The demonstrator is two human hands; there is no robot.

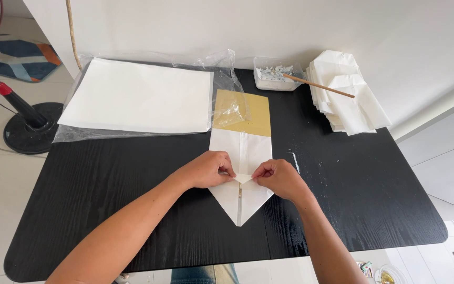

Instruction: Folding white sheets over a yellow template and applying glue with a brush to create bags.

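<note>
A white paper piece (241,152) lies on the black table (106,184), folded to a point toward me, with a yellow-brown section (253,113) at its far end. My left hand (206,169) and my right hand (279,179) both pinch a small folded white flap (243,178) at the paper's middle, fingertips almost meeting. A thin seam runs down the centre of the paper to its tip.
A stack of white sheets (137,94) in clear plastic wrap lies at the back left. A small clear tray (277,78) with a wooden stick (319,85) sits at the back. Folded white paper pieces (345,92) are piled at back right. A fan stand (27,126) is on the floor, left.
</note>
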